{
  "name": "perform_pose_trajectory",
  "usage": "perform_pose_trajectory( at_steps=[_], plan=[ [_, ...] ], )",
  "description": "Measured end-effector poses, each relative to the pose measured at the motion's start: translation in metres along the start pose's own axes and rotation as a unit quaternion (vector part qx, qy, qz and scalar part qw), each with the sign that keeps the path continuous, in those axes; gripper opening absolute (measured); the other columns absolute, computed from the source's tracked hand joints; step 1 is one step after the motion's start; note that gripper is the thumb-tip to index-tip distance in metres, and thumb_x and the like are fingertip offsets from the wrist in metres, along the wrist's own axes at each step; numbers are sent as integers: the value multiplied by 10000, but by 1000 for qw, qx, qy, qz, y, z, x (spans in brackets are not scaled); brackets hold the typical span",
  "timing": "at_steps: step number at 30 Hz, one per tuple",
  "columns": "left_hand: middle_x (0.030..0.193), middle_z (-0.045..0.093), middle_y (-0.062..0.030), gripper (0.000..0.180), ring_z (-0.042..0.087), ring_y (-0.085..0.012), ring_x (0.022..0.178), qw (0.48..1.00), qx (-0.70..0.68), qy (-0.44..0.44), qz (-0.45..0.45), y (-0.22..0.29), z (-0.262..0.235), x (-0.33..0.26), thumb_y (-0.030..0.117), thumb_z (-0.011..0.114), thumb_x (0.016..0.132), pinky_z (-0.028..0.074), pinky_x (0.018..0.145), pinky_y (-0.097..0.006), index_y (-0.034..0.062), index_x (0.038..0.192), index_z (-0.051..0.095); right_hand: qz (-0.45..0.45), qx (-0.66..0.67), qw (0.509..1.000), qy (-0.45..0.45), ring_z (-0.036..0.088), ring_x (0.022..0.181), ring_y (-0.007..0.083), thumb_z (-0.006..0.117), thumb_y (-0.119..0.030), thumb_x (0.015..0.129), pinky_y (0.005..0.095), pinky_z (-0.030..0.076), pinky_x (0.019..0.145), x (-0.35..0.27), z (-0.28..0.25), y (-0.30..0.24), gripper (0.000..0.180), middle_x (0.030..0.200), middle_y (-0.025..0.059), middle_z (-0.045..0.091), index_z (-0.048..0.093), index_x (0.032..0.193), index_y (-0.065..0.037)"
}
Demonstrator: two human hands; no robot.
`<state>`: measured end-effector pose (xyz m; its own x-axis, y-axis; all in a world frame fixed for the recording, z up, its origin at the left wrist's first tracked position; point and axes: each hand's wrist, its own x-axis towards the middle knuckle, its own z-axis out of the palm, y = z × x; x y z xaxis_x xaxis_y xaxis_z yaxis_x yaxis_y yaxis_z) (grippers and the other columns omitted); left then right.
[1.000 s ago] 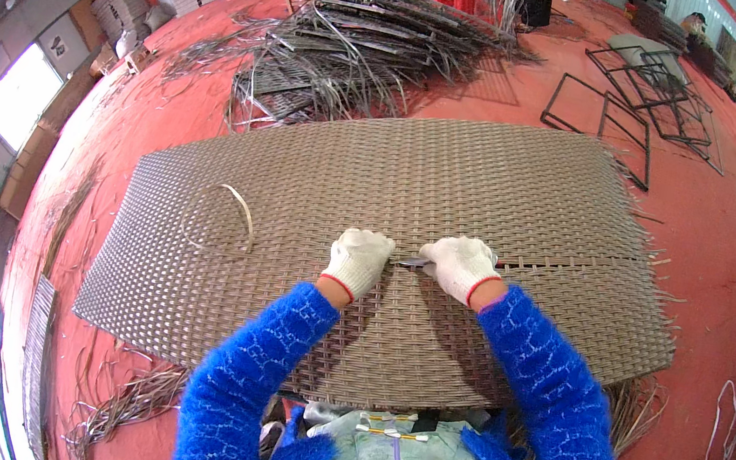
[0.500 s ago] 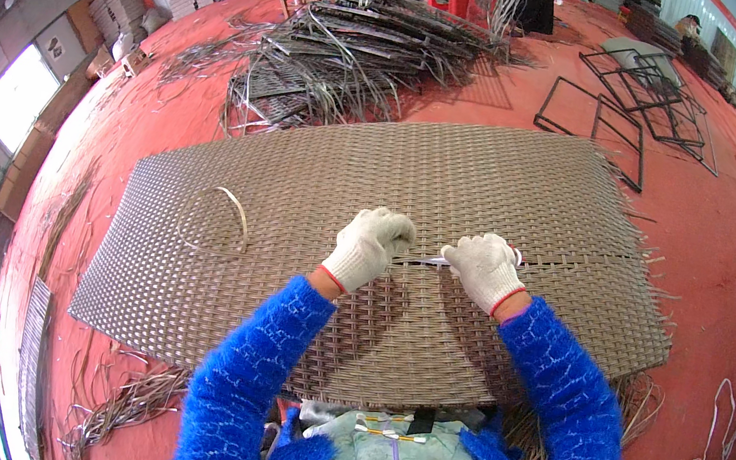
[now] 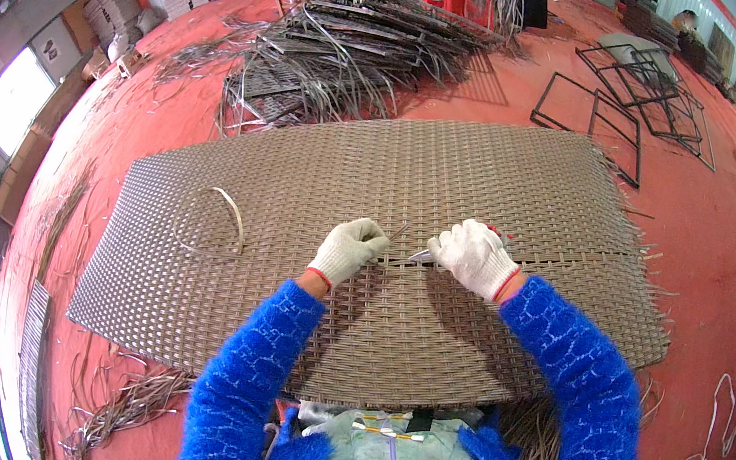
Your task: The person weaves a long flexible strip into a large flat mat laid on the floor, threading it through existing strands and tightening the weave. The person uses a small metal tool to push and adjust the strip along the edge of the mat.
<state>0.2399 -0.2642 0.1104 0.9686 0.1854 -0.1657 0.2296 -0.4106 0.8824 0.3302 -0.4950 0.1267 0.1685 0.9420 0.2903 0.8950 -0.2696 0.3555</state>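
A large grey-brown woven rattan mat (image 3: 320,167) lies flat on the red floor in front of me. Both my hands wear white knit gloves. My left hand (image 3: 348,249) presses on the weave near the mat's middle, its fingertips pinching a thin strand end. My right hand (image 3: 475,256) is closed around a small metal tool with a red handle, its tip poking into the weave between the two hands. From there a narrow dark gap (image 3: 562,255) in the weave runs toward the mat's right edge.
A loose curved strip (image 3: 233,216) lies on the mat's left part. A heap of rattan strips (image 3: 366,42) sits beyond the mat. Black metal frames (image 3: 626,102) lie at the far right. Strip scraps (image 3: 128,399) litter the floor at lower left.
Both hands have shifted slightly right along the weave row. The left hand has dropped a little and now pinches a strand end. The right hand keeps hold of the tool.
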Motion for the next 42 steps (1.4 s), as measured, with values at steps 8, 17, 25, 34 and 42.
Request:
perform_pose_trajectory(
  at_steps=[8, 17, 25, 34, 42],
  plan=[
    [741, 674, -64, 232, 648, -204, 718, 958, 284, 19, -40, 16, -4, -11, 341, 647, 780, 508, 680, -341, 119, 836, 683, 34, 50, 993, -98, 670, 766, 206, 586, -178, 827, 381, 507, 639, 15, 3, -9, 63, 783, 19, 646, 627, 869, -155],
    [857, 701, -104, 220, 669, -318, 866, 918, 388, 58, -55, 29, 14, -11, 338, 628, 749, 522, 762, -431, 168, 870, 697, 180, 77, 944, -265, 703, 777, 263, 630, -170, 801, 434, 546, 554, 35, -14, -39, 113, 843, 84, 696, 689, 883, -120],
    [890, 700, -105, 213, 667, -337, 865, 888, 459, 24, -1, 16, 22, 5, 330, 621, 808, 528, 743, -452, 158, 912, 690, 210, 159, 942, -207, 697, 790, 288, 617, -220, 820, 455, 545, 624, 24, -13, -32, 143, 845, 104, 692, 673, 916, -129],
    [986, 641, -99, 133, 629, -301, 927, 860, 474, 18, 189, 16, 51, 9, 201, 631, 832, 521, 800, -405, 157, 947, 681, 256, 183, 932, -179, 689, 842, 306, 528, -216, 871, 439, 543, 705, -7, -25, -25, 164, 882, 109, 690, 662, 933, -143],
    [1013, 640, -96, 153, 622, -309, 947, 908, 374, -71, 175, 28, 42, 15, 208, 632, 841, 506, 811, -416, 168, 978, 688, 236, 77, 948, -197, 685, 807, 265, 561, -173, 845, 414, 538, 673, -35, -18, 3, 124, 857, 72, 673, 636, 942, -156]
  ],
)
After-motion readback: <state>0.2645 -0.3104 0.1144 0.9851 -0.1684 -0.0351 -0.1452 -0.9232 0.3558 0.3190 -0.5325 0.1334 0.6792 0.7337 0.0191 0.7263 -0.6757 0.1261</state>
